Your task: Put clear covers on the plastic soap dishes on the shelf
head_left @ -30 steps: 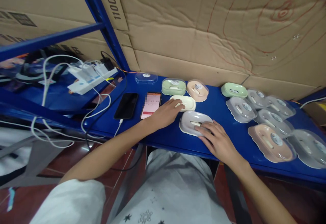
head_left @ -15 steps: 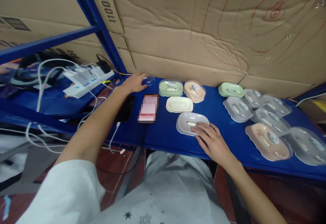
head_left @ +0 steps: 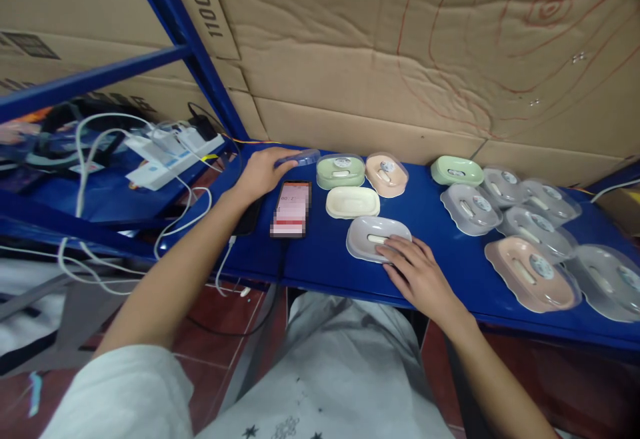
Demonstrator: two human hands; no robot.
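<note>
- A person takes up a clear lid [head_left: 307, 157] over a blue bench [head_left: 315, 259]; that pickup looks like the step in hand. With the uncovered cream dish [head_left: 353, 202] as the dial's centre, the lid sits toward 10 o'clock.
- Left hand [head_left: 261, 171]: fingers drawn close together, apparently pinching the lid's 9 o'clock end. Blur and the hand itself hide the underside, so whether the lid is off the bench cannot be told.
- Right hand [head_left: 415, 267]: fingers loosely spread, laid on the grey box [head_left: 359, 231] at the dish's 5 o'clock. They touch the box's 4 o'clock end by its pale handle [head_left: 377, 239], without wrapping round it.
- The next move, on this reading, calls for a firm pinch and a level lid, on a path clear of the lit phone [head_left: 291, 209] at 9 o'clock and the green box [head_left: 330, 171] at 11; the right hand needs only a light rest.
- Beyond, a peach box [head_left: 397, 180] stands at 2 o'clock, and a cluster of covered boxes [head_left: 475, 218] at 3.
</note>
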